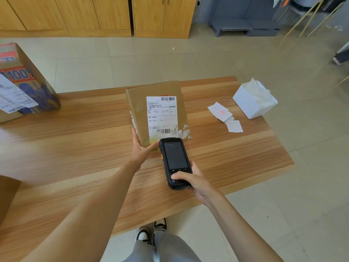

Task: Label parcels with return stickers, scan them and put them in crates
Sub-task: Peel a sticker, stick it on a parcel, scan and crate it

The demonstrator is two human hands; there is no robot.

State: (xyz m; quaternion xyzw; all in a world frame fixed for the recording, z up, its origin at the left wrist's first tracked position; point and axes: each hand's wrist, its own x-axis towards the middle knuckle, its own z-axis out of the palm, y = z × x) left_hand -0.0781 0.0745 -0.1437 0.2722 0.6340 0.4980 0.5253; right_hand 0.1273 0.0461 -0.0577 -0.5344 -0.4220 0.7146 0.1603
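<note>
A brown cardboard parcel (138, 108) stands tilted on the wooden table (75, 140), its white shipping label (162, 118) facing me. My left hand (140, 148) holds the parcel's near lower corner, thumb along the bottom edge and fingers up the left side. My right hand (190, 179) grips a black handheld scanner (175, 161), thumb on its lower keys. The scanner's top end points at the barcode low on the label. Loose white return stickers with red print (224, 116) lie to the right of the parcel.
A white tissue pack (255, 101) sits at the table's far right corner. A large printed carton with its own label (22, 86) stands at the far left. A brown box edge (7, 195) shows at near left. Wooden cabinets (94, 16) line the back wall.
</note>
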